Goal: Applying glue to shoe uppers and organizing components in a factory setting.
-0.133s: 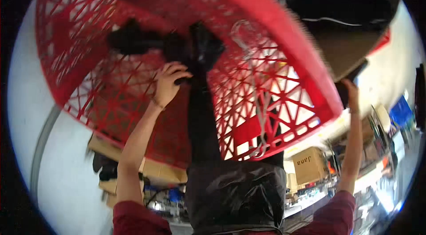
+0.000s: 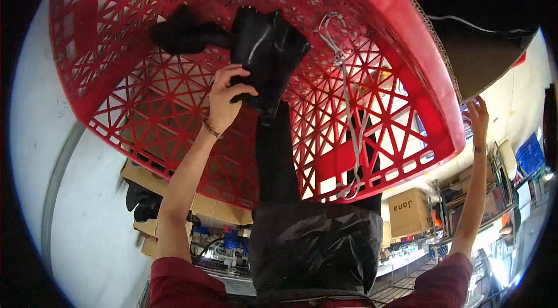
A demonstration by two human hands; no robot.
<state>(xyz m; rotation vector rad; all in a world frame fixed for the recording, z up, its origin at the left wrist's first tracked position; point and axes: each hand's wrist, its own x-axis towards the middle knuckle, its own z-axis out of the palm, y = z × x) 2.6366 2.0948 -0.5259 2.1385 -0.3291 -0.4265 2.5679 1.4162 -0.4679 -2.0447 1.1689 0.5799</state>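
Note:
My left hand (image 2: 228, 95) reaches into a large red lattice plastic crate (image 2: 87, 113). Its fingers are curled round the lower edge of a shiny black leather-like piece (image 2: 261, 46). Left of that piece, in the crate, lies another crumpled black piece (image 2: 187, 33). Past the crate's right corner is my right hand (image 2: 478, 117), fingers apart and raised by the lower edge of a cardboard box (image 2: 471, 66); I cannot tell whether they touch it. Nothing shows in this hand.
A pale cord (image 2: 349, 122) hangs along the crate's lattice. Black material (image 2: 476, 0) tops the cardboard box. My black apron (image 2: 314, 250) is below the crate. Behind are another cardboard box (image 2: 407, 215), metal racks and a blue bin (image 2: 530, 155). A white wall (image 2: 35, 104) stands at left.
The view has steadied, and the crate appears slightly further right. A dark object seen at my right hand is no longer visible there. My left hand still grips the black piece, now plainer.

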